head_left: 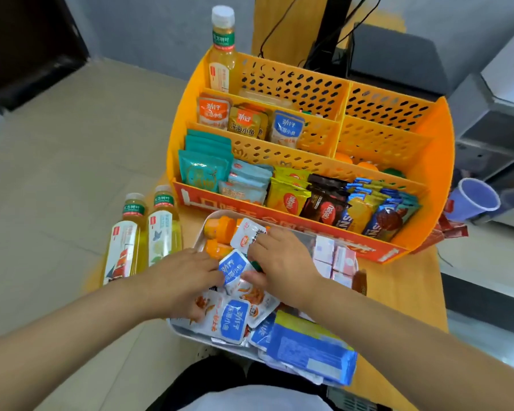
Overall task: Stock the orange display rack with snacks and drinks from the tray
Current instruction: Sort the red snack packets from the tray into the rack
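Wooden counter (398, 292), orange rack (428, 161) at far side, tray (187, 329) near. Blue packet (233, 269) lies in tray between both hands, long axis toward rack. Left hand (181, 277) fingers pinch packet edge; right hand (279, 259) fingers curled over neighbouring packets, hold unclear.

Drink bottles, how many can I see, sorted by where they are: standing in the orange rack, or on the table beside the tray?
In the orange rack, back left compartment: 1 bottle
On the table, left of the tray: 2, one bottle with a red picture and one with a blue label
Total: 3
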`<action>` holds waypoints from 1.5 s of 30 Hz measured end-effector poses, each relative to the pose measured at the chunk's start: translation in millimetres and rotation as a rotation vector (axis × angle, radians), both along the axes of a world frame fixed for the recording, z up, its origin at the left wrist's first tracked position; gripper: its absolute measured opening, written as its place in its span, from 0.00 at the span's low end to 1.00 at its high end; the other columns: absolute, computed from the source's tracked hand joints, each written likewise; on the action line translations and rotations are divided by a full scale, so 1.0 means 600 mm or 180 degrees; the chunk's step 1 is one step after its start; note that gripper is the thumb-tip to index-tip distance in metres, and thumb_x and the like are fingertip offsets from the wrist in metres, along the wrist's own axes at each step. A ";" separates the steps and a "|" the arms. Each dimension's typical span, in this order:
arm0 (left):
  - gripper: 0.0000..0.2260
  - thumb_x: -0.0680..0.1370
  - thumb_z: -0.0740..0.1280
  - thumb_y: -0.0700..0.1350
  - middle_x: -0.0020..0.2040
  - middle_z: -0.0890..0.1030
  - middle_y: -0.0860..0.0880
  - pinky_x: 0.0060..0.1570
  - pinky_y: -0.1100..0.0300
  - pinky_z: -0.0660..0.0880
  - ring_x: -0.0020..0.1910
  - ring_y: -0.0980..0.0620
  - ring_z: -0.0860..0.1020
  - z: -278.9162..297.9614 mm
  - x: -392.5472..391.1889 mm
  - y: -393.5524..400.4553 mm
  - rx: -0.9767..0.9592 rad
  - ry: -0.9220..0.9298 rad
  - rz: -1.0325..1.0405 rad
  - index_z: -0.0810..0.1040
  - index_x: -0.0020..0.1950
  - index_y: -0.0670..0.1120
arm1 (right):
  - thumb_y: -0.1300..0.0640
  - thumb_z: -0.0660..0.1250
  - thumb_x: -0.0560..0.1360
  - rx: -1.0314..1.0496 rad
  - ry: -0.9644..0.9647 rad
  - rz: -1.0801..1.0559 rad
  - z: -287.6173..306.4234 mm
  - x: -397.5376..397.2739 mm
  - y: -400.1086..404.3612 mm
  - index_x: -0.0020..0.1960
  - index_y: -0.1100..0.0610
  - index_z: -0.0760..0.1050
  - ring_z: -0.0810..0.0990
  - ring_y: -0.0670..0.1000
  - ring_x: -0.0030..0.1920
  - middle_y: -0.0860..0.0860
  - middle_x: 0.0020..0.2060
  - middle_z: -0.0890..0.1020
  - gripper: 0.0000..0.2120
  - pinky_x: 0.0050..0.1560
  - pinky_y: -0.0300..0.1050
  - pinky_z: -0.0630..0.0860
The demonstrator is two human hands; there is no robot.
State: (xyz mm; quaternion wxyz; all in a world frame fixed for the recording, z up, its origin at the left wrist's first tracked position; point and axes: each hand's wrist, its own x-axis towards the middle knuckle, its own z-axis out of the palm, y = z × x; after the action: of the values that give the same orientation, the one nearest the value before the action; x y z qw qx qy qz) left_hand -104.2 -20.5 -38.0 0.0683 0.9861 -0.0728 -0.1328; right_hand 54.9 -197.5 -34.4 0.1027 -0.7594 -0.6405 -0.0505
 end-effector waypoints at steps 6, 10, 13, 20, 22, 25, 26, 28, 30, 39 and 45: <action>0.24 0.67 0.71 0.61 0.58 0.74 0.58 0.57 0.61 0.67 0.58 0.57 0.70 -0.021 -0.006 -0.006 -0.0065 0.0082 0.0200 0.70 0.60 0.59 | 0.31 0.68 0.68 -0.0969 -0.0085 -0.0496 -0.010 -0.026 0.008 0.57 0.56 0.72 0.72 0.55 0.54 0.53 0.52 0.78 0.31 0.57 0.51 0.68; 0.11 0.72 0.69 0.56 0.50 0.75 0.57 0.45 0.66 0.63 0.52 0.57 0.72 -0.013 0.001 0.005 -0.0147 0.0132 0.0279 0.77 0.53 0.56 | 0.36 0.73 0.67 -0.0742 0.0291 -0.0983 -0.015 -0.028 0.009 0.56 0.52 0.70 0.75 0.53 0.50 0.51 0.49 0.79 0.27 0.49 0.49 0.71; 0.04 0.75 0.67 0.52 0.45 0.74 0.60 0.41 0.68 0.68 0.46 0.62 0.73 0.014 0.005 0.026 -0.0538 0.0406 0.0760 0.73 0.45 0.57 | 0.40 0.75 0.66 -0.0746 0.0905 -0.1239 -0.014 -0.025 0.007 0.54 0.52 0.72 0.77 0.51 0.47 0.50 0.46 0.79 0.24 0.45 0.46 0.75; 0.06 0.80 0.65 0.47 0.49 0.83 0.59 0.46 0.64 0.75 0.48 0.60 0.81 0.065 0.023 0.036 -0.2840 -0.0260 0.2447 0.76 0.56 0.55 | 0.55 0.68 0.77 0.0107 0.3248 -0.1578 0.025 0.005 0.025 0.44 0.61 0.74 0.77 0.49 0.37 0.59 0.40 0.81 0.09 0.37 0.46 0.75; 0.06 0.81 0.64 0.48 0.49 0.84 0.61 0.47 0.63 0.77 0.48 0.62 0.82 0.062 0.036 0.011 -0.3427 -0.0400 0.2811 0.77 0.55 0.56 | 0.55 0.65 0.79 0.0467 0.4520 -0.1862 0.032 0.000 0.040 0.54 0.58 0.75 0.84 0.52 0.46 0.58 0.48 0.84 0.07 0.49 0.52 0.82; 0.06 0.81 0.62 0.53 0.49 0.83 0.60 0.40 0.65 0.76 0.46 0.60 0.81 0.055 0.058 -0.029 -0.3239 -0.0610 0.3096 0.77 0.53 0.61 | 0.52 0.65 0.80 0.0822 0.5450 -0.2051 0.030 -0.012 0.059 0.58 0.56 0.74 0.84 0.57 0.52 0.55 0.52 0.85 0.10 0.56 0.59 0.79; 0.07 0.81 0.60 0.55 0.49 0.83 0.60 0.38 0.65 0.76 0.46 0.60 0.81 0.056 0.065 -0.037 -0.2956 -0.0634 0.3024 0.77 0.55 0.62 | 0.51 0.67 0.79 0.0866 0.5415 -0.1987 0.029 -0.015 0.063 0.59 0.56 0.74 0.84 0.56 0.52 0.54 0.52 0.85 0.12 0.54 0.56 0.80; 0.11 0.81 0.58 0.58 0.51 0.82 0.59 0.37 0.63 0.76 0.46 0.60 0.79 0.056 0.076 -0.044 -0.2435 -0.0578 0.2684 0.75 0.60 0.60 | 0.54 0.70 0.77 0.0892 0.5162 -0.1821 0.029 -0.015 0.063 0.59 0.55 0.76 0.85 0.51 0.50 0.51 0.51 0.86 0.13 0.47 0.46 0.81; 0.11 0.82 0.57 0.56 0.47 0.82 0.54 0.35 0.55 0.79 0.40 0.58 0.80 0.059 0.076 -0.040 -0.2526 -0.0416 0.2623 0.77 0.56 0.56 | 0.60 0.72 0.75 0.0954 0.4963 -0.1830 0.034 0.003 0.058 0.57 0.55 0.77 0.86 0.49 0.47 0.50 0.50 0.86 0.12 0.45 0.44 0.82; 0.06 0.77 0.68 0.47 0.49 0.81 0.53 0.46 0.58 0.77 0.48 0.56 0.79 0.043 0.084 -0.033 -0.2954 -0.1055 0.2887 0.78 0.53 0.52 | 0.63 0.72 0.74 0.1040 0.5041 -0.1827 0.064 0.083 0.025 0.58 0.56 0.77 0.86 0.55 0.48 0.53 0.49 0.86 0.13 0.50 0.57 0.82; 0.08 0.80 0.65 0.48 0.51 0.81 0.57 0.47 0.61 0.75 0.50 0.61 0.79 0.064 0.147 -0.061 -0.3412 -0.1209 0.2741 0.71 0.56 0.60 | 0.66 0.69 0.75 0.1060 0.5132 -0.1367 0.068 0.058 0.060 0.55 0.54 0.76 0.85 0.46 0.45 0.47 0.45 0.87 0.11 0.40 0.38 0.79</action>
State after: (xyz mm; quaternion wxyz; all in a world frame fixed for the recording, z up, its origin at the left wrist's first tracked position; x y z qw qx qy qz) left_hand -15.9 -56.8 0.7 0.5762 0.7641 0.2572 0.1342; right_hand 89.8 -161.7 6.5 0.6261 -0.6432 -0.1976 0.3940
